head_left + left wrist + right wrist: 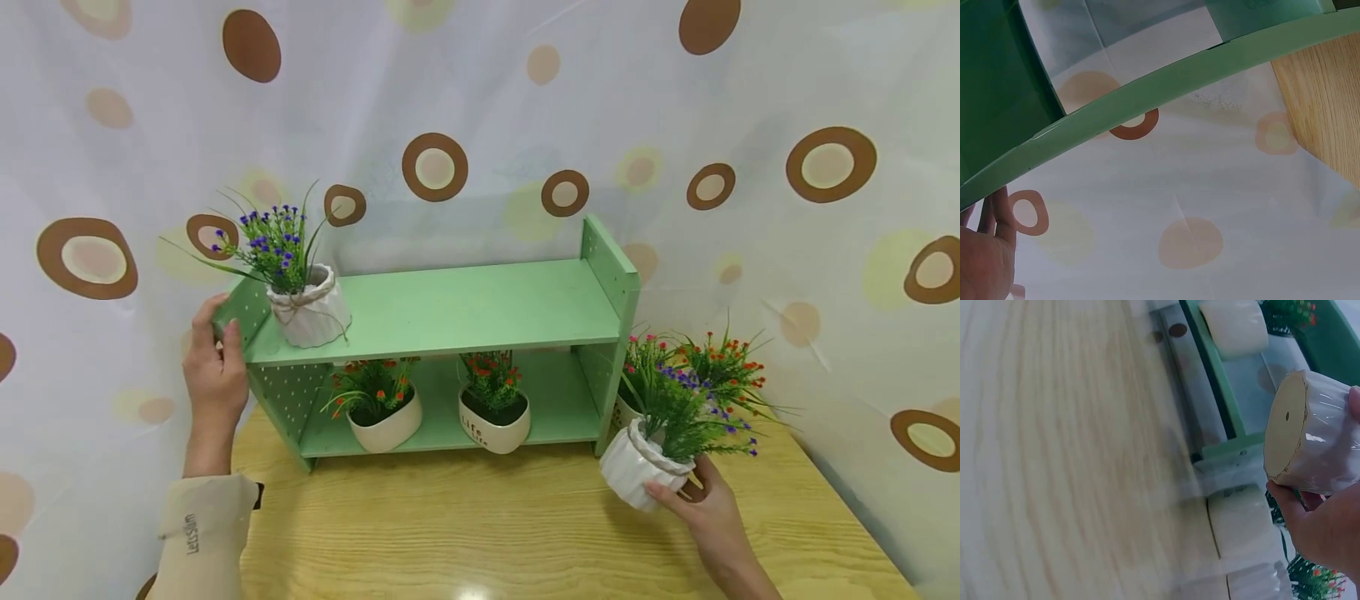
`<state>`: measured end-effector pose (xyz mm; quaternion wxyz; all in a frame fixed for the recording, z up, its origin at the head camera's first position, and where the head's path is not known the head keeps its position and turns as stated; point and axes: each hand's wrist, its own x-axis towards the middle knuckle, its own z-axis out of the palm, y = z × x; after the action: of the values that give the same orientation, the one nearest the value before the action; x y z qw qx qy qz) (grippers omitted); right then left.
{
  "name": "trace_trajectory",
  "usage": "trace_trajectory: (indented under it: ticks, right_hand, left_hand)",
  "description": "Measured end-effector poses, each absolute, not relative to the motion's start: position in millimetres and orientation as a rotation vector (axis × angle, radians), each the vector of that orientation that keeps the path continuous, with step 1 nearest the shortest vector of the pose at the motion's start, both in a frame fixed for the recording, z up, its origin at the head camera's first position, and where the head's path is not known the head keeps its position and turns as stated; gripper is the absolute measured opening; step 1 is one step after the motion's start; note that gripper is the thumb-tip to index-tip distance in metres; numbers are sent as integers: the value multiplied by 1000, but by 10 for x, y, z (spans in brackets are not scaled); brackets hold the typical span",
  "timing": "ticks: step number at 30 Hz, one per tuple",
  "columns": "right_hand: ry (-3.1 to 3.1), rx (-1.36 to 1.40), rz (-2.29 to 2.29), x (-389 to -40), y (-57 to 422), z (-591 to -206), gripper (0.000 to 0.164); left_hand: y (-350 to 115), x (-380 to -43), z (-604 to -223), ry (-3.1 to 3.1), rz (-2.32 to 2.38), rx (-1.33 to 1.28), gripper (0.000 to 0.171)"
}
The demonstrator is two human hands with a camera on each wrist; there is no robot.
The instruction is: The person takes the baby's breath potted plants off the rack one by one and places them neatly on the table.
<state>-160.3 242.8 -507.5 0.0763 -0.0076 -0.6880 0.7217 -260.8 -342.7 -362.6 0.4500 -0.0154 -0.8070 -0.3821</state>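
Observation:
My right hand (712, 508) grips a white ribbed flowerpot (647, 467) with purple flowers, held tilted in front of the shelf's right end. In the right wrist view the pot's round base (1286, 425) with its small drain hole shows, lifted off the table. At the left, my left hand (215, 367) grips the top of the side panel of a green two-tier shelf (480, 308). Beside that panel, on the upper tier, stands another white flowerpot (311, 312) with twine and purple flowers. Two oval cream flowerpots (390, 425) with red and orange flowers sit on the lower tier.
Right of the shelf, partly hidden behind the held pot, are more potted plants with pink and red-orange flowers (723, 362). A wooden table (450, 525) carries everything. Behind hangs a white curtain (495, 92) with brown and beige spots.

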Motion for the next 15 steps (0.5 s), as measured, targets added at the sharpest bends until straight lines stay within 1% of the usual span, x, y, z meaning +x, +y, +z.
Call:
trace_trajectory:
  ticks: [6, 9, 12, 15]
  right_hand:
    - [-2086, -93, 2144, -1643, 2587, -5168, 55]
    - [-2089, -108, 2144, -1667, 2648, -5193, 55]
    - [-2147, -170, 2134, -1695, 2701, -5208, 62]
    - [-2250, -279, 2118, -1730, 2745, -5222, 78]
  left_hand:
    - [-3434, -2613, -3625, -1988, -940, -39, 40]
    - [-3435, -2620, -3616, -1989, -934, -44, 40]
    - [-3433, -2621, -3612, -1994, -933, -42, 40]
    - [-3432, -2616, -3616, -1996, -938, -39, 40]
